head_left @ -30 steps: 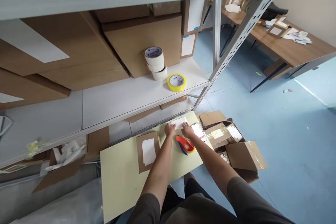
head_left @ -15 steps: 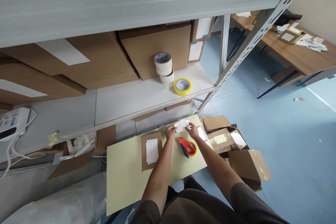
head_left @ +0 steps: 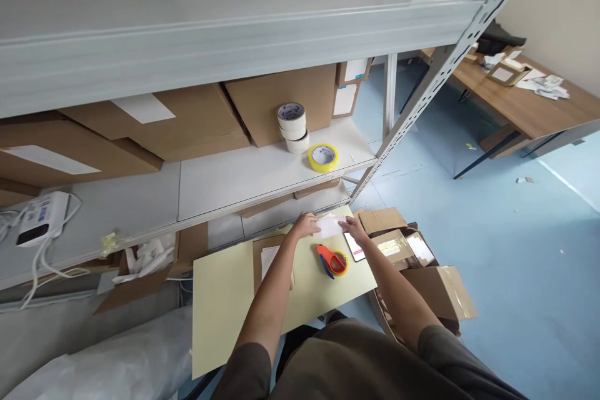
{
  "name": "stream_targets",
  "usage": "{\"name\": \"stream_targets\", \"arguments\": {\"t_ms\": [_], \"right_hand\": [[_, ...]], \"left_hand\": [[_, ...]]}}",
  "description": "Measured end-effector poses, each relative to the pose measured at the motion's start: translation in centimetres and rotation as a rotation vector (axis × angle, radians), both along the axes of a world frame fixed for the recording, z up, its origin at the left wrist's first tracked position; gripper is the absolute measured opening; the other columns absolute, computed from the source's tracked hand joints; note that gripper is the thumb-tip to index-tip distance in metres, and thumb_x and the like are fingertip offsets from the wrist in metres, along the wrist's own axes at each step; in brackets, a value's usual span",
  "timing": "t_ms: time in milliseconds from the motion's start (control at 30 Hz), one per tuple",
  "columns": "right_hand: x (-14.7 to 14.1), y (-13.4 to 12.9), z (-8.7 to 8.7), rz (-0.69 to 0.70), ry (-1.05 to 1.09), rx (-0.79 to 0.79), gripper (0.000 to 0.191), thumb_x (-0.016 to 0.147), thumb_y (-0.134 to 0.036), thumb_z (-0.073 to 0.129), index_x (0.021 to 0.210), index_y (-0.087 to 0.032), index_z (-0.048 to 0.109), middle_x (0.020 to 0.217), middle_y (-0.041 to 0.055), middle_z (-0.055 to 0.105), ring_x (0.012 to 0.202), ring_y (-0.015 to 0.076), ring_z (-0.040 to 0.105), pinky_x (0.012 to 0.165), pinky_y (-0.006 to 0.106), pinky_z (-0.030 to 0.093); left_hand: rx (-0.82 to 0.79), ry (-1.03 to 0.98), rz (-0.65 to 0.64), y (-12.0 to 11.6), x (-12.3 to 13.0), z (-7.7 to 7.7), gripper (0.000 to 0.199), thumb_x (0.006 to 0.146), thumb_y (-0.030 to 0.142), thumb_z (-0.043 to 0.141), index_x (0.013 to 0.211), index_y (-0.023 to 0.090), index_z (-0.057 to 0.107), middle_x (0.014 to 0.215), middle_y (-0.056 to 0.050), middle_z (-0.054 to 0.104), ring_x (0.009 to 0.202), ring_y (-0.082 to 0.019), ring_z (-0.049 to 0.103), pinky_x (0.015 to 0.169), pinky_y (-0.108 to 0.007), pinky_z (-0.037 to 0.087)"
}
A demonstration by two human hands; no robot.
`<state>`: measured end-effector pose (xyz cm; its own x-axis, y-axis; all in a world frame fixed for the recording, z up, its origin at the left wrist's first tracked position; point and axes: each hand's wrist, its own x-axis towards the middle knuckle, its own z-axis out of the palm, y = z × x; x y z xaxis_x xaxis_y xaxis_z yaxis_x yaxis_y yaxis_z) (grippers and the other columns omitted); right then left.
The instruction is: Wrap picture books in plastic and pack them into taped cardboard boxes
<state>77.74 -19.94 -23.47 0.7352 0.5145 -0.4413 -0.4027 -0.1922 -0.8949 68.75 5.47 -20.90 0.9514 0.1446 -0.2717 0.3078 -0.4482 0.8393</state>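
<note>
Between my two hands, over the far right part of the pale yellow board (head_left: 222,319), is a thin white sheet of paper (head_left: 330,226). My left hand (head_left: 306,225) pinches its left end, and my right hand (head_left: 354,229) grips the right end. Just below the paper lies a red and blue tape dispenser (head_left: 332,260) with a yellow-edged roll in it. A phone with a lit white screen (head_left: 354,247) rests beside my right wrist. To the left, partly covered by my left forearm, white papers (head_left: 269,259) lie on a flat piece of cardboard (head_left: 257,262).
A metal shelf (head_left: 225,184) carries cartons, stacked white tape rolls (head_left: 293,128), a yellow tape roll (head_left: 323,157) and a white device with cables (head_left: 43,219). Opened cardboard boxes (head_left: 435,290) stand on the floor at right. A wooden table (head_left: 539,109) is farther back.
My hands have moved apart, and the white paper now stretches wider between them. My left forearm covers more of the cardboard. The camera view has tilted up slightly.
</note>
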Motion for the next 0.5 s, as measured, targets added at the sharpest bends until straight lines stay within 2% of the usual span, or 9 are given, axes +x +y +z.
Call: {"name": "stream_targets", "arguments": {"t_ms": [100, 233, 300, 367, 500], "right_hand": [[0.5, -0.6, 0.2, -0.007, 0.047, 0.048, 0.055, 0.060, -0.068, 0.088, 0.072, -0.022, 0.061, 0.071, -0.0002, 0.067, 0.069, 0.0185, 0.064, 0.069, 0.033, 0.056], [0.7, -0.9, 0.3, -0.026, 0.063, 0.041, 0.055, 0.057, -0.066, 0.091, 0.071, -0.021, 0.063, 0.070, 0.0007, 0.068, 0.069, 0.0191, 0.064, 0.069, 0.034, 0.057], [0.9, -1.1, 0.4, -0.015, 0.063, 0.029, 0.053, 0.057, -0.064, 0.092, 0.072, -0.021, 0.064, 0.071, 0.0017, 0.068, 0.070, 0.0198, 0.065, 0.068, 0.034, 0.057], [1.1, -1.5, 0.5, -0.011, 0.068, 0.028, 0.051, 0.058, -0.062, 0.092, 0.073, -0.021, 0.065, 0.072, 0.0024, 0.069, 0.071, 0.0199, 0.065, 0.068, 0.033, 0.057], [1.6, -2.5, 0.5, -0.031, 0.084, 0.035, 0.050, 0.060, -0.061, 0.091, 0.074, -0.020, 0.065, 0.073, 0.0015, 0.070, 0.070, 0.0180, 0.065, 0.067, 0.031, 0.057]], "left_hand": [[-0.077, 0.000, -0.046, 0.5, 0.9, 0.5, 0.028, 0.049, 0.022, 0.095, 0.072, 0.020, 0.078, 0.123, -0.013, 0.075, 0.128, -0.035, 0.060, 0.112, -0.045, 0.047], [-0.266, 0.073, -0.123, 0.6, 1.1, 0.0, 0.030, 0.055, 0.037, 0.095, 0.069, 0.017, 0.077, 0.130, -0.014, 0.074, 0.105, -0.028, 0.068, 0.094, -0.039, 0.054], [-0.345, 0.088, -0.140, 0.4, 1.0, -0.5, 0.036, 0.056, 0.045, 0.094, 0.070, 0.017, 0.077, 0.122, -0.014, 0.077, 0.098, -0.026, 0.069, 0.086, -0.036, 0.055], [-0.391, 0.122, -0.147, 0.2, 1.1, -0.9, 0.041, 0.055, 0.050, 0.095, 0.072, 0.017, 0.078, 0.106, -0.011, 0.080, 0.091, -0.025, 0.069, 0.080, -0.034, 0.054], [-0.396, 0.229, -0.144, -0.1, 1.4, -1.6, 0.052, 0.049, 0.052, 0.095, 0.083, 0.015, 0.080, 0.080, -0.004, 0.076, 0.076, -0.020, 0.068, 0.070, -0.029, 0.051]]}}
